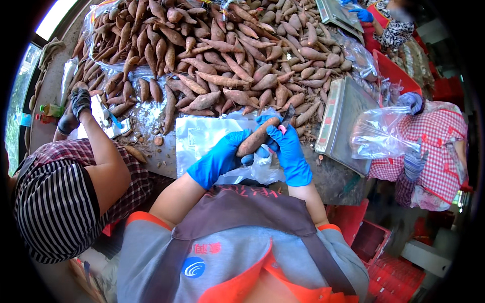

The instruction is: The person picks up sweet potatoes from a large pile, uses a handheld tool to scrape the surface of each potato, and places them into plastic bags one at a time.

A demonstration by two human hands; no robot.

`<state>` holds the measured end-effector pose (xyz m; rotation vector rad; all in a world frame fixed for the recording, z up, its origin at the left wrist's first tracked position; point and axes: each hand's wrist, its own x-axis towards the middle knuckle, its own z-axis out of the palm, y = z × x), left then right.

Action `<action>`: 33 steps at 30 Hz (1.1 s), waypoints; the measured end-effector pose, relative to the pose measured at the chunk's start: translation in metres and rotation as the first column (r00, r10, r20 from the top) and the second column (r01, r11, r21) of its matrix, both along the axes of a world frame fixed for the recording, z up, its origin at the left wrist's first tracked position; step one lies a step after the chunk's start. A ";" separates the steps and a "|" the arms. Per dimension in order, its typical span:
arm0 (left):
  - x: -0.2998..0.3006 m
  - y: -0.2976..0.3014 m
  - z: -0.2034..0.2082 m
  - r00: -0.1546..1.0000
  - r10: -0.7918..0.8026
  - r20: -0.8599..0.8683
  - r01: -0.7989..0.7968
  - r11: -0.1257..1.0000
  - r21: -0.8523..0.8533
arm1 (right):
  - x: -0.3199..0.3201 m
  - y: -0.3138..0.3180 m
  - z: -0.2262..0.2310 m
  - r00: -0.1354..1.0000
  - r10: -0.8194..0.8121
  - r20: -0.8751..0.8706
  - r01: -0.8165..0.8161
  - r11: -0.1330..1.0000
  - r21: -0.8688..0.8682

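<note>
In a blue glove, my left hand (232, 151) is closed around a long reddish-brown sweet potato (256, 137), which slants up to the right. Close against it on the right, my right hand (290, 151), also gloved in blue, grips a small knife (288, 116). The blade points up and away from me, and a bit of its pink handle shows between the fingers. Beneath both hands lie flat white plastic bags (194, 144) and a crumpled clear one. Just beyond them a large heap of sweet potatoes (217, 60) covers the table.
A flat scale (348, 123) stands to the right. Beyond it a person in a checked apron holds a clear plastic bag (379, 134). At left, a person wearing dark gloves (81, 103) works close by. Red crates (371, 237) stand at lower right.
</note>
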<state>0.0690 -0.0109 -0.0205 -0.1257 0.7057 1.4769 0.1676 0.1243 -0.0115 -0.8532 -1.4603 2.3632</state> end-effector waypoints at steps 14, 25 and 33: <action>-0.028 -0.014 0.012 0.913 -0.158 -0.375 0.232 0.959 0.161 | -0.025 -0.009 0.001 0.991 -0.130 0.030 0.122 0.972 0.200; -0.062 -0.041 -0.023 0.426 0.049 -0.904 -0.179 0.983 -0.031 | -0.017 -0.008 -0.014 0.984 0.045 0.175 -0.079 0.978 0.193; -0.112 -0.078 -0.062 0.361 0.028 -0.932 -0.433 0.890 -0.141 | -0.014 -0.004 -0.030 0.967 0.040 0.251 -0.075 0.989 0.128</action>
